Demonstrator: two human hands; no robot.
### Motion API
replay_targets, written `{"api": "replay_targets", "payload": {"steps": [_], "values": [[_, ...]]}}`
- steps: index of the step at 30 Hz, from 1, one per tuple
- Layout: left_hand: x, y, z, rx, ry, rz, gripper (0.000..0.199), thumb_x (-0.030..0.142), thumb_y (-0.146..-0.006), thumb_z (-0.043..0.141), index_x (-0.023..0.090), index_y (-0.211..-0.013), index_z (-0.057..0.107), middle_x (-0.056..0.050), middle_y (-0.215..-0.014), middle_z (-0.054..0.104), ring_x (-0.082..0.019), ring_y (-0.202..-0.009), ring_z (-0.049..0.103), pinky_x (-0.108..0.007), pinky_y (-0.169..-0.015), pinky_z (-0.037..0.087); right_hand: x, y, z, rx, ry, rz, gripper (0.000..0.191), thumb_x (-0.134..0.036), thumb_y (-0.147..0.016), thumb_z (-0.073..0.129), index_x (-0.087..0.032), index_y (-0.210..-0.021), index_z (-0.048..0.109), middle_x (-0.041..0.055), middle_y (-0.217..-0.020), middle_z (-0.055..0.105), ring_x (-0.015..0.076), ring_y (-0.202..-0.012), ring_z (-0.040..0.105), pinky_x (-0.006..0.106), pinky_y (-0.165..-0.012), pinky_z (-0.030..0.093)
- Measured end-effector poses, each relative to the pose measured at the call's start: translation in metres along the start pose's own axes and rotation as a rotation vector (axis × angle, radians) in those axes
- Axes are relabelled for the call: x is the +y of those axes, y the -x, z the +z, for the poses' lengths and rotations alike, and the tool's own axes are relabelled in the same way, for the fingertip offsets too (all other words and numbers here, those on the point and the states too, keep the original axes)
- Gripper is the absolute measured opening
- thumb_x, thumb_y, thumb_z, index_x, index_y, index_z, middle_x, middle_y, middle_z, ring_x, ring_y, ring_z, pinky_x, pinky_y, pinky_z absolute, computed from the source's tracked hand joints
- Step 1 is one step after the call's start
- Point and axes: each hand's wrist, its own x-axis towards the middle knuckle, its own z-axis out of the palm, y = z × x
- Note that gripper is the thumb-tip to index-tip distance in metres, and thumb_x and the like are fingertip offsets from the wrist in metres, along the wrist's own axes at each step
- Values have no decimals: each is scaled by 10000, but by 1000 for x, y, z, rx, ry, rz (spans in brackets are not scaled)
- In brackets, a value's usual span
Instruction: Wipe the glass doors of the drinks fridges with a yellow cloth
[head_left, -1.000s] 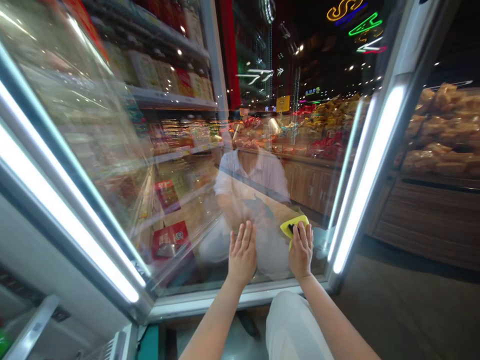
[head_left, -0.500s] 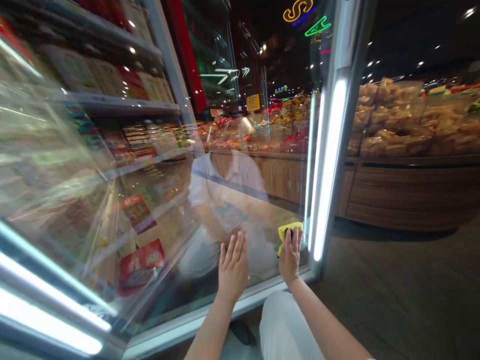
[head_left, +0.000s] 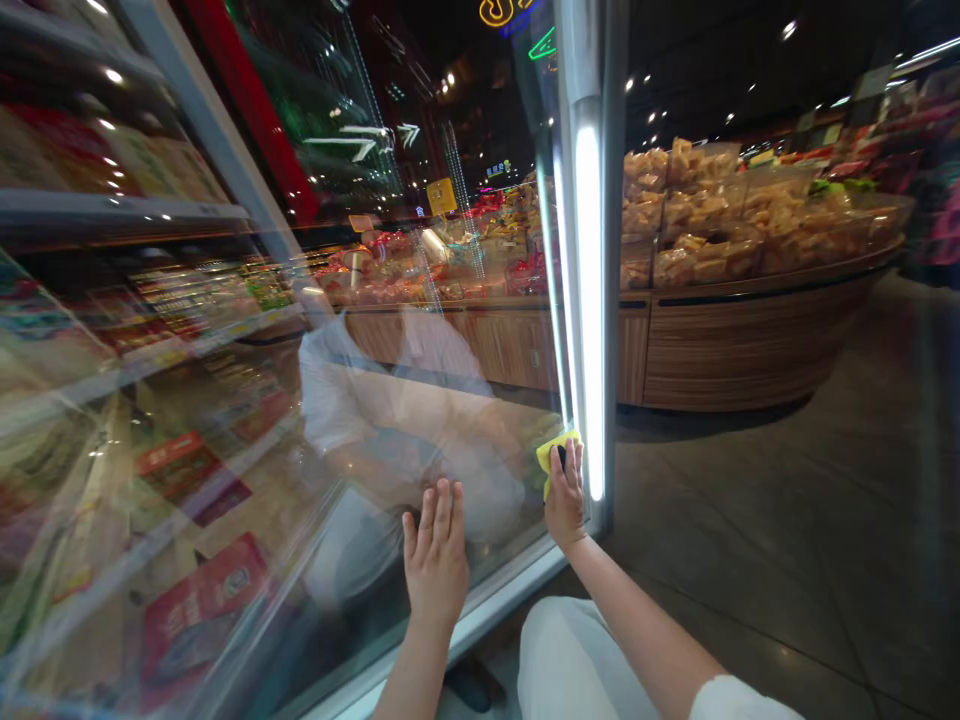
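Note:
A framed glass door [head_left: 420, 420] with a lit strip down its right edge stands before me. My left hand [head_left: 436, 555] lies flat against the lower glass, fingers stretched out, holding nothing. Close to the lower right corner, my right hand [head_left: 565, 490] presses a yellow cloth [head_left: 553, 450] to the pane, its fingers over it; part of the cloth is hidden beneath them. The glass mirrors a seated or crouching figure in light clothes.
The bright light strip [head_left: 590, 310] runs beside the door's frame edge. Farther right, a rounded wooden display counter [head_left: 739, 345] bears heaped packaged goods [head_left: 712, 255]. Shelves with blurred packages, among them a red package [head_left: 206, 610], show on the left. Dark tiled floor [head_left: 720, 540] spreads at right.
The view has swung to the right, so the door and both hands appear farther left. My right hand stays on the cloth at the pane's lower right; my left stays flat on the glass.

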Motion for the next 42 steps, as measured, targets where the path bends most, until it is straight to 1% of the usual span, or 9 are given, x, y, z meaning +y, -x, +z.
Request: {"api": "replay_targets", "payload": {"steps": [4,9,12,17,22,28,34,39,42], "values": [[-4,-4,5,-15,24,-16,839,101,-942,500,284,-1660,108,-62,-1674,300,-243,-1568,261,-501,-1330,24,15,-13,5,8,-20,-44,821,14,-958,359,-344,-1667,150,74,-1749,167,280,-1608,148,565,-1229,386],[-13,-11,11,-15,21,-15,834,98,-956,484,319,-1650,78,-55,-1677,298,-246,-1566,281,-531,-1323,99,18,15,19,17,21,43,842,31,-942,341,-311,-1674,101,64,-1761,81,244,-1618,52,522,-1232,393],[-18,-18,12,-21,-3,3,822,98,-968,474,312,-1648,65,-58,-1675,309,-238,-1565,288,-524,-1319,141,16,10,29,3,-9,58,859,52,-917,320,-313,-1671,131,54,-1760,113,210,-1615,108,469,-1240,391],[-25,-20,5,-52,-22,70,818,87,-958,464,261,-1654,70,-69,-1681,310,-234,-1570,281,-481,-1318,177,-16,1,51,23,-61,80,877,37,-896,318,-253,-1679,51,103,-1761,25,275,-1621,28,594,-1237,346],[-45,15,-12,-61,-69,-11,823,140,-970,514,247,-1661,80,-93,-1684,309,-264,-1584,234,-523,-1313,163,-43,20,48,-118,-126,-121,906,52,-876,361,-341,-1667,158,70,-1738,221,260,-1609,153,506,-1192,448],[-70,62,-21,-10,-109,-219,878,170,-965,568,263,-1660,40,-124,-1709,216,-310,-1594,173,-594,-1293,159,-78,-3,57,-9,-156,-67,873,11,-923,360,-310,-1675,56,96,-1749,134,302,-1615,78,633,-1213,368],[-71,91,-14,52,-119,-395,881,166,-963,567,265,-1662,39,-148,-1728,136,-368,-1598,114,-688,-1258,156,-94,46,47,-186,-154,-525,863,36,-891,444,-426,-1609,322,-40,-1679,358,238,-1596,215,496,-1266,343],[-77,105,-13,-25,-120,-395,881,142,-960,562,306,-1656,48,-133,-1718,210,-371,-1599,72,-717,-1233,209,-110,39,53,-95,-124,-317,853,21,-920,406,-391,-1642,216,10,-1730,207,294,-1610,141,592,-1240,344],[-80,106,-14,-64,-84,-402,882,113,-951,549,311,-1657,59,-129,-1715,223,-370,-1597,71,-708,-1225,243,-135,47,61,-124,-117,-360,818,6,-911,454,-403,-1610,338,11,-1707,295,312,-1606,168,599,-1251,313]]}}
